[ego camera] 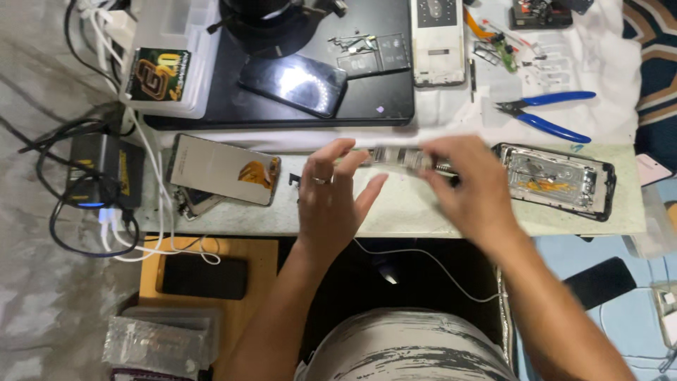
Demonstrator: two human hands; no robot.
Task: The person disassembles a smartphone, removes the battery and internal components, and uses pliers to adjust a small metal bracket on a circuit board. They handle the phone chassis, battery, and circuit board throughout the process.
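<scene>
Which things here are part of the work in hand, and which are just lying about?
In hand:
- left hand and right hand, holding a blurred flat phone part between them
- open phone frame beside the right hand

Lying about:
- blue-handled pliers
- dark phone on the black mat
- screen panel at left
- charger box with cables
- white phone frame

Blue-handled pliers (546, 113), black mat (282, 106), white cloth (606, 63), grey-streaked marble floor (28, 212).
</scene>
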